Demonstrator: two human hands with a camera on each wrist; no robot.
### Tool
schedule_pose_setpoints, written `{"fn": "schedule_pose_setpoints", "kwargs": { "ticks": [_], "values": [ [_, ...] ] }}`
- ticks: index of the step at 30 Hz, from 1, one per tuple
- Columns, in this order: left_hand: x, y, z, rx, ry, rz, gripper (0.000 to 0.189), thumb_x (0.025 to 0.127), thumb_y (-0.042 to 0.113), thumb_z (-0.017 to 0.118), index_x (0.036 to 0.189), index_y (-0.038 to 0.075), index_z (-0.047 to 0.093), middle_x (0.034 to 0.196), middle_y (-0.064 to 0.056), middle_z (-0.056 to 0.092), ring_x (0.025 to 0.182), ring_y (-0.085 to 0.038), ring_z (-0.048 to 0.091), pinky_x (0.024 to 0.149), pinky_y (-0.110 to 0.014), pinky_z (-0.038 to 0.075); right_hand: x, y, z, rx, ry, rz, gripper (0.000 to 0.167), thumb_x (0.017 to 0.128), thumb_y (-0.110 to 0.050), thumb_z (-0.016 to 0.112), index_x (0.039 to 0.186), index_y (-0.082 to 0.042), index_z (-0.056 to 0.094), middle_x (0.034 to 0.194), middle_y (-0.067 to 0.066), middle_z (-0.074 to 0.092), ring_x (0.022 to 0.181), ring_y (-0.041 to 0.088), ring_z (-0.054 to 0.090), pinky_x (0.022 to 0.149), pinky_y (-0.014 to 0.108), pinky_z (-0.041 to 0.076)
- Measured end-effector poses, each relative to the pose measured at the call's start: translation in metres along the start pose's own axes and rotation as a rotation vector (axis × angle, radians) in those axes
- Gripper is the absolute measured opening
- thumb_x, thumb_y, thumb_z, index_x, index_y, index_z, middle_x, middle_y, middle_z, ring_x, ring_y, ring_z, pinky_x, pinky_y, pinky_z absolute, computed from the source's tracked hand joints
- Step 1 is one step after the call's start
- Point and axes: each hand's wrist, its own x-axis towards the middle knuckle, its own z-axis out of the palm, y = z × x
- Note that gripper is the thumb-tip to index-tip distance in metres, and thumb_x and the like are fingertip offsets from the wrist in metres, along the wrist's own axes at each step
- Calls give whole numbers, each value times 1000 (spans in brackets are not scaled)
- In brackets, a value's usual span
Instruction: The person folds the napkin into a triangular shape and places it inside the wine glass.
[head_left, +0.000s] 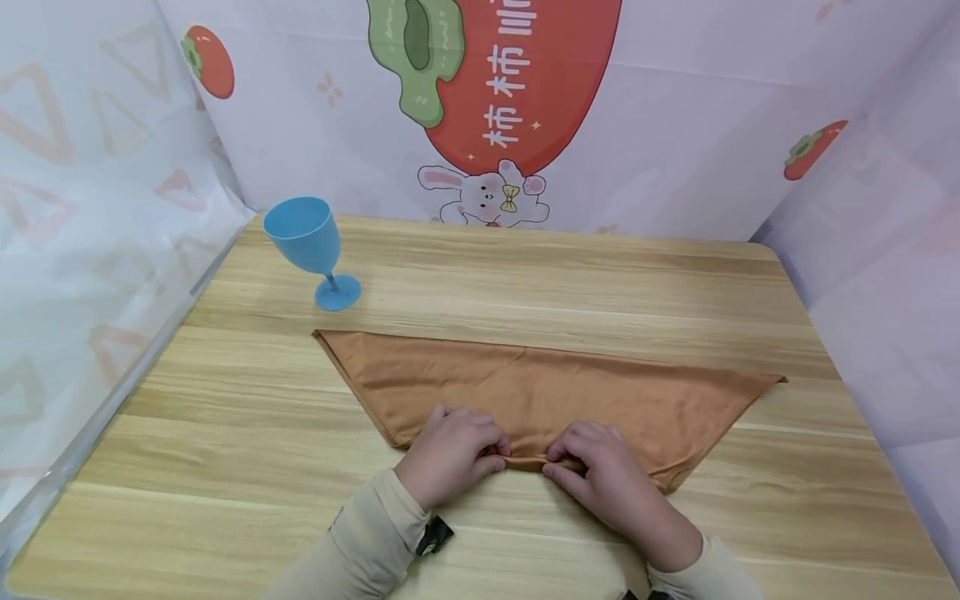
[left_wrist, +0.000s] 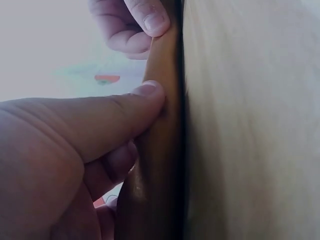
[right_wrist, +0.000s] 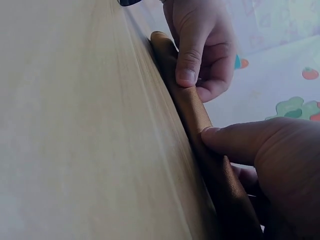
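A brown satin cloth [head_left: 525,383] lies folded on the table, its long straight edge at the back and a pointed corner at each side. Along the near edge, my left hand [head_left: 454,454] pinches the fabric between thumb and fingers. A short way to the right, my right hand [head_left: 603,473] pinches the same edge. In the right wrist view this edge shows as a narrow rolled fold [right_wrist: 200,115] under both thumbs. The left wrist view shows the left thumb [left_wrist: 125,110] pressed against the cloth, with the right hand's fingertips farther along it.
A blue plastic goblet [head_left: 303,237] stands upright at the back left, behind the cloth's left corner. The wood-grain table [head_left: 225,417] has rounded corners. A white printed backdrop [head_left: 675,150] with persimmons and a rabbit rises behind it, and patterned sheets hang at both sides.
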Motion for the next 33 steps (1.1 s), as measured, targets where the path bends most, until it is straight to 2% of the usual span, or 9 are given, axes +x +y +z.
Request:
{"fn": "schedule_pose_setpoints", "kwargs": {
  "ticks": [6,11,19,25,29,33],
  "values": [
    [0,-1,-1,-41,4,-15,13,88,32,78,88,29,65,84,21,61,83,-5,55,81,-34,34,-1,-1,-3,-20,-27,37,27,72,-22,92,86,-28,70,90,-22,57,84,0,53,78,33,39],
    [0,-2,-1,-64,17,-8,18,87,31,78,86,30,61,83,21,60,82,-5,54,80,-35,34,0,-1,-3,-46,-35,10,24,73,-22,91,84,-26,70,89,-21,58,86,0,55,79,33,40],
    [0,-3,-2,-18,42,-22,10,87,35,78,82,29,71,85,18,62,85,-10,57,82,-38,37,1,1,-2,-42,6,-60,17,76,-22,88,86,-24,75,88,-21,65,82,-1,57,77,29,38],
    [0,-2,-5,22,-7,-52,15,82,41,82,81,29,73,85,18,58,87,-10,54,83,-38,37,1,2,-1,-48,18,-100,14,77,-21,86,86,-22,76,87,-20,65,80,0,57,77,29,38],
    [0,-2,-5,33,-27,-58,17,79,41,84,83,29,73,86,18,58,86,-9,53,80,-36,36,1,2,-1,-56,8,-104,12,79,-22,85,87,-23,76,88,-20,65,80,0,57,78,30,39],
    [0,-3,-4,23,-6,-51,14,81,41,82,81,29,74,85,19,60,83,-8,52,79,-35,35,0,2,-2,-61,-6,-93,11,81,-23,84,88,-24,76,87,-21,64,80,-1,55,78,31,39]
  ]
}}
